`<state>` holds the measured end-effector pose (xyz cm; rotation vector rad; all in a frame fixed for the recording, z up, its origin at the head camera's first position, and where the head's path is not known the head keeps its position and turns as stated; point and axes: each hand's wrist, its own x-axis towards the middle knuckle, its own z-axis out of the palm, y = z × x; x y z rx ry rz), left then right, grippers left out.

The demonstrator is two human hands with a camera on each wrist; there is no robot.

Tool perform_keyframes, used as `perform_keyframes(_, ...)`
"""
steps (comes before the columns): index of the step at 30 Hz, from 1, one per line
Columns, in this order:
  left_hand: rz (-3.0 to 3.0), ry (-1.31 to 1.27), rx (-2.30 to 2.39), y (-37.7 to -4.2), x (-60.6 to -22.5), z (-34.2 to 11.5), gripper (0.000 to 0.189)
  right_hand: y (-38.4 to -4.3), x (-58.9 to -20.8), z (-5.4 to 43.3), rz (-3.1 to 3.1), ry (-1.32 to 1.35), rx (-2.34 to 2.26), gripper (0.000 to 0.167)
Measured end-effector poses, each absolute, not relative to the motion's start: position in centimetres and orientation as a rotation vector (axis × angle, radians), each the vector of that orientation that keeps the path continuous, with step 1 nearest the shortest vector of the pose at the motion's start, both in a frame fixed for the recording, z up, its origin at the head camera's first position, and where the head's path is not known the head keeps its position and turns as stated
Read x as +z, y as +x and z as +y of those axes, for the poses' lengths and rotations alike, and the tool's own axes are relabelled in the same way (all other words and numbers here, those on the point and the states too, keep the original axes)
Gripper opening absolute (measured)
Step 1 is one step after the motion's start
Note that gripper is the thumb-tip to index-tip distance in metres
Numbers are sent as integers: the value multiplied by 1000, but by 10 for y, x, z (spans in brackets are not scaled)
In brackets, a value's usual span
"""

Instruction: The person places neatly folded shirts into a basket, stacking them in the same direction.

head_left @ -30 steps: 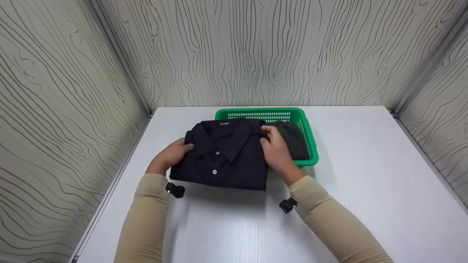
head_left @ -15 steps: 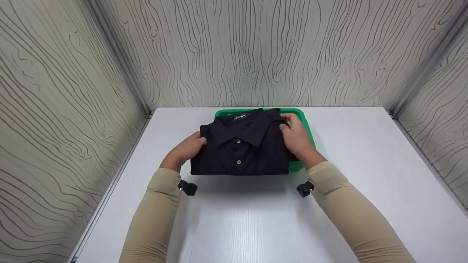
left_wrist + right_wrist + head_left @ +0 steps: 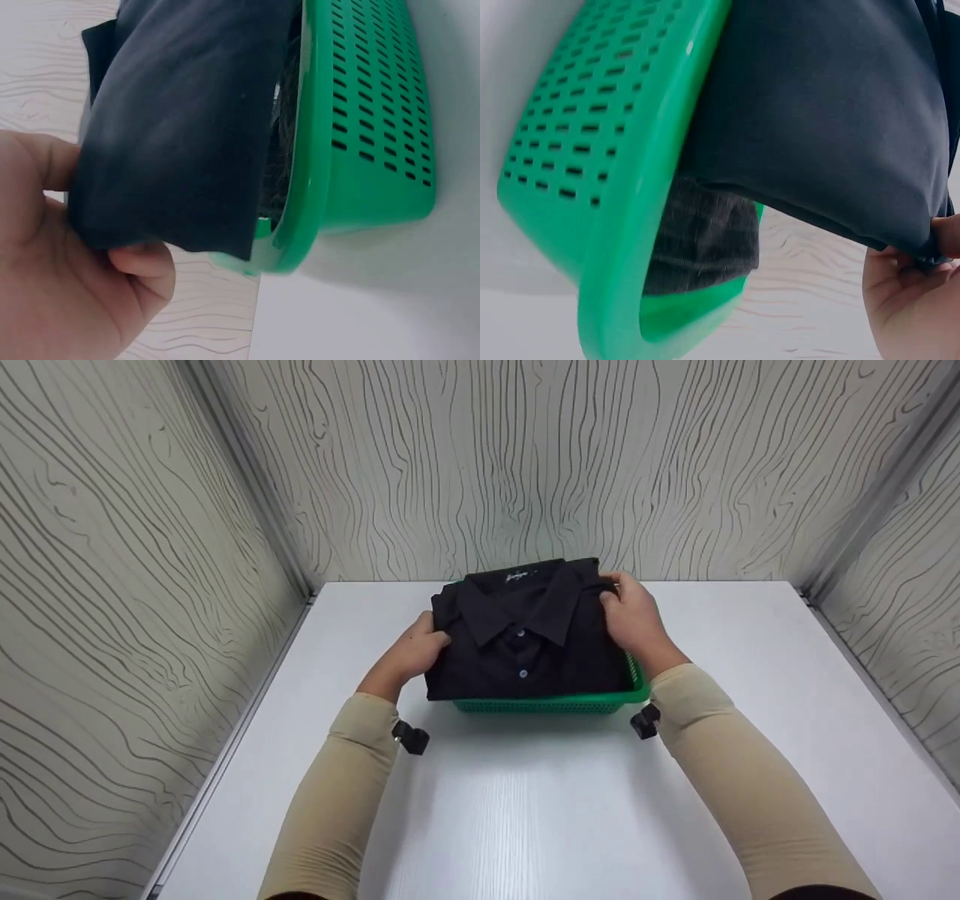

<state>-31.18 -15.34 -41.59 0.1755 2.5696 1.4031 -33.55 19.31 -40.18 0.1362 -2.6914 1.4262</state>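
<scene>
A folded dark navy button-up shirt (image 3: 517,652) lies stretched between both hands, its collar toward the back wall. My left hand (image 3: 416,646) pinches its left edge, thumb on top, as the left wrist view also shows. On the opposite side my right hand (image 3: 634,611) pinches the shoulder edge; in the right wrist view the thumb and fingers close on that corner. Under the shirt stands a green perforated basket (image 3: 547,705), mostly covered by it in the head view. Inside the basket is a dark grey folded cloth (image 3: 705,240), seen beneath the shirt in the right wrist view.
The basket rests on a white table (image 3: 480,810) near its back edge. A wood-grain patterned wall (image 3: 517,465) rises behind, with similar panels on both sides. A small black device (image 3: 412,737) is strapped at each wrist.
Both hands have carried the shirt rightward and toward the back wall, from partly left of the basket to right over it. The shirt now hides most of the basket and the grey cloth.
</scene>
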Motion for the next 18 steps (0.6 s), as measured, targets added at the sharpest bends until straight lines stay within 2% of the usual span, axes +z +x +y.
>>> perform_keyframes(12,2734,95,1250,-328,-432,-134,52,-352,-424,213,-2738,99,1380,42)
perform_keyframes(18,2785,62,1219,-326,-444,-130,47,-358,-433,213,-2771,65,1343,42)
